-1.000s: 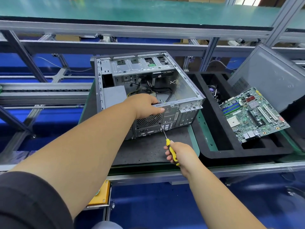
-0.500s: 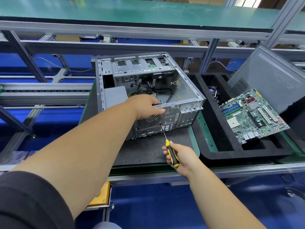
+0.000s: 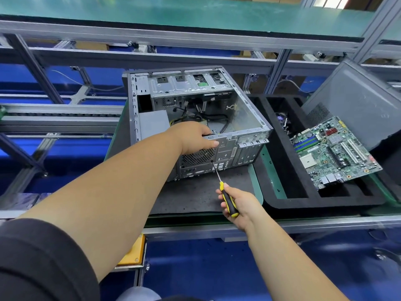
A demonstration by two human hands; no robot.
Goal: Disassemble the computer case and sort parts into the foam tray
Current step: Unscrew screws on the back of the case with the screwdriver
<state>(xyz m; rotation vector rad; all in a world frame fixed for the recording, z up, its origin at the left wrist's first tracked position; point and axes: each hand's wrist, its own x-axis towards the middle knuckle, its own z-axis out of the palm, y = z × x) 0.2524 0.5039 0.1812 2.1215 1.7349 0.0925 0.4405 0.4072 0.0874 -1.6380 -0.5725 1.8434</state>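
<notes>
An open grey computer case (image 3: pixel 249 118) lies on its side on a dark mat, rear panel facing me, cables and a power supply inside. My left hand (image 3: pixel 193 137) grips the top edge of the rear panel above the round fan grille (image 3: pixel 198 157). My right hand (image 3: pixel 240 205) holds a yellow-and-black screwdriver (image 3: pixel 227 200); its tip touches the rear panel just right of the grille. To the right, a black foam tray (image 3: pixel 280 200) holds a green motherboard (image 3: pixel 334 153) laid tilted across its compartments.
The grey side panel (image 3: pixel 358 101) leans at the tray's far right. Small parts lie in a far tray compartment (image 3: pixel 282 120). An aluminium frame and green shelf (image 3: pixel 195 9) run behind the case. A yellow box (image 3: pixel 132 255) hangs under the bench edge.
The screwdriver has risen slightly and its tip now sits on the rear panel beside the fan grille. My left hand has stayed on the case edge.
</notes>
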